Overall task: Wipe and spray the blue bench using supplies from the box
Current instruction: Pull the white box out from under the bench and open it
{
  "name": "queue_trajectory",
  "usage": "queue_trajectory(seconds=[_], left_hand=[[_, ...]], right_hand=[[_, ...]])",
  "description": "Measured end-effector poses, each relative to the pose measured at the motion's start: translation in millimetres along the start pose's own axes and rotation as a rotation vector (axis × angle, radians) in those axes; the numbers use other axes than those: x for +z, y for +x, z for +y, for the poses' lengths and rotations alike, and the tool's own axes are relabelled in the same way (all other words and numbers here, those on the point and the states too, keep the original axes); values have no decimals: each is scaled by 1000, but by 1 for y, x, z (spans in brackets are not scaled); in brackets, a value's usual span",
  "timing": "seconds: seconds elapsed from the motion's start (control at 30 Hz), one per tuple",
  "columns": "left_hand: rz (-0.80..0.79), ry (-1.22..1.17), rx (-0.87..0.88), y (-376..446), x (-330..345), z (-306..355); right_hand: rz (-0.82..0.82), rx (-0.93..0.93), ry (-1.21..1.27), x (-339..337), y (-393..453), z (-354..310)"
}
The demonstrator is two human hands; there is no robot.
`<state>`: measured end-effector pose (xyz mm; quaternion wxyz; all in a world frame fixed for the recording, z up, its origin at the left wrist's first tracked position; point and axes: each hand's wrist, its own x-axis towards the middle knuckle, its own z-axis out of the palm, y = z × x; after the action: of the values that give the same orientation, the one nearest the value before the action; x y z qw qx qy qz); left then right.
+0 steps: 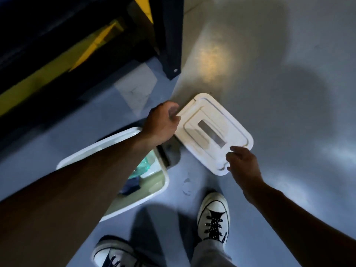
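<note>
head view: I'm looking straight down at the floor (269, 93)
left hand (160, 124): fingers curled, gripping the white lid's (213, 132) far-left edge
right hand (243, 166): loose, fingertips on the lid's near corner
box (154, 193): open, just left of the lid, teal stuff inside

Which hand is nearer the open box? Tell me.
Left. The left hand is just past the box rim, its forearm crossing the box, gripping the lid. The right hand is at the lid's far corner.

The left arm (92, 182) hides much of the box (154, 191), whose contents blur.
</note>
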<state>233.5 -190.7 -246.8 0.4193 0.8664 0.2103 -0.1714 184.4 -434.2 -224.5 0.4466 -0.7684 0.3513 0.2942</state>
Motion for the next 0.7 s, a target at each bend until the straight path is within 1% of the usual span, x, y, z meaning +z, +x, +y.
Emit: queue_trajectory(seconds=[0.13, 0.27, 0.33, 0.4, 0.47, 0.5, 0.57, 0.63, 0.7], left_hand=[[186, -84, 19, -52, -55, -17], [329, -174, -84, -99, -101, -51], [359, -238, -135, -121, -113, -71], [379, -242, -216, -143, -120, -92], [362, -235, -297, -159, -119, -115], [329, -228, -343, -164, -115, -129], [246, -197, -427, -171, -106, -148], [196, -102, -404, -173, -92, -171], [172, 6, -371, -175, -79, -183]], right_hand=[[-166, -183, -115, 37, -44, -31], [-246, -315, -217, 85, -81, -54], [-262, -385, -290, 108, -97, -59], [-281, -505, -353, 132, -108, -57], [-333, -610, -437, 156, -113, -50], [-360, -658, -500, 167, -113, -45], [-408, -790, -713, 186, -107, -37], [-469, -952, -997, 204, -97, -31], [-526, -1075, -1255, 219, -86, -24]])
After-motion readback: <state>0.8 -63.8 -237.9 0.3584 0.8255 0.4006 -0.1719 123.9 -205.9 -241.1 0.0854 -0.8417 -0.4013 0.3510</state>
